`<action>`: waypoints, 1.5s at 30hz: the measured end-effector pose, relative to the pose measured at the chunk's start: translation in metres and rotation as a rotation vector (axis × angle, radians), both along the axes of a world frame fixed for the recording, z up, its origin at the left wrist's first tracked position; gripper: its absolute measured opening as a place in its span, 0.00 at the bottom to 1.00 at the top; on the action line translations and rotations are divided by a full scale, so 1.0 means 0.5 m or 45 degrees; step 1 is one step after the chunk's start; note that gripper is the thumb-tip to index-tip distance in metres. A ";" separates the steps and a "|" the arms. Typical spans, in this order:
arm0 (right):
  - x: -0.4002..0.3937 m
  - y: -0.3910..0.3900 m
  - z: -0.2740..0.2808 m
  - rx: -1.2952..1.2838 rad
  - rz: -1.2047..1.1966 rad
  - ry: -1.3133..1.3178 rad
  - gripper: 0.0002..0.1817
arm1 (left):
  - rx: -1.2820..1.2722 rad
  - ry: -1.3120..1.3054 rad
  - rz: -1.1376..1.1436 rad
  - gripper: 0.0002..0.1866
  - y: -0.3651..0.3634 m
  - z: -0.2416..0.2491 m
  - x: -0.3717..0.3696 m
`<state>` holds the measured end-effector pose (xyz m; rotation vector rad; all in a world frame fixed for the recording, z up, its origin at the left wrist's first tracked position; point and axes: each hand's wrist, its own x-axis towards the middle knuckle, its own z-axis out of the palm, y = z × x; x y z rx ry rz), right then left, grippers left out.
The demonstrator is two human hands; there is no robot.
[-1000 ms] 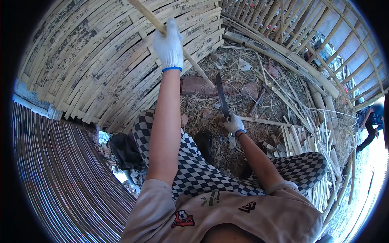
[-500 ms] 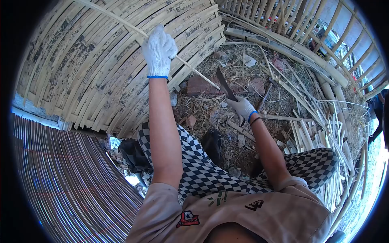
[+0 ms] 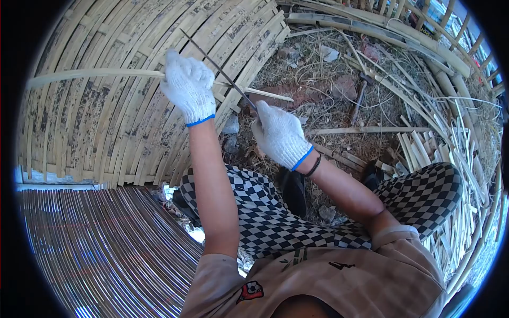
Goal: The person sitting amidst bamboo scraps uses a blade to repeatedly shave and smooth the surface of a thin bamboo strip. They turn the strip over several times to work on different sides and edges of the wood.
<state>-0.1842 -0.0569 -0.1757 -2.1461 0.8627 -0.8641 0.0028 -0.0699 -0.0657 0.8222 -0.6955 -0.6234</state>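
My left hand, in a white knit glove, is closed around a long pale bamboo strip. The strip runs out to the left over the woven bamboo panel, and its short end sticks out on the right above a reddish brick. In my right hand, gloved too, is the handle of a machete. Seen nearly edge-on, its thin dark blade points up and left and crosses the strip just right of my left hand. My right fingers hide the handle.
A hammer lies on the straw-littered ground right of the brick. Split bamboo pieces are piled beside my right knee. Bamboo poles curve along the back, and a ribbed dark mat covers the lower left.
My right hand has brought the machete up and left, from over the brick to across the strip. My left hand has moved slightly left and down, and the strip now lies flatter.
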 end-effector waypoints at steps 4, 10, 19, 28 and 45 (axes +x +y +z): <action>0.006 -0.026 -0.019 -0.026 -0.041 0.117 0.10 | -0.120 -0.085 -0.517 0.29 0.009 -0.009 -0.016; -0.004 -0.017 0.013 -0.091 -0.029 0.052 0.10 | -0.144 -0.209 -0.591 0.29 0.013 0.000 -0.024; -0.018 -0.010 0.037 -0.029 0.009 -0.001 0.10 | -0.128 -0.133 -0.511 0.29 0.009 0.002 -0.057; -0.014 -0.021 0.019 0.167 -0.010 0.203 0.11 | -0.128 -0.216 -0.421 0.29 0.011 0.003 -0.078; 0.012 -0.055 -0.102 0.293 -0.026 0.135 0.10 | -0.010 -0.266 0.075 0.29 0.002 0.003 -0.061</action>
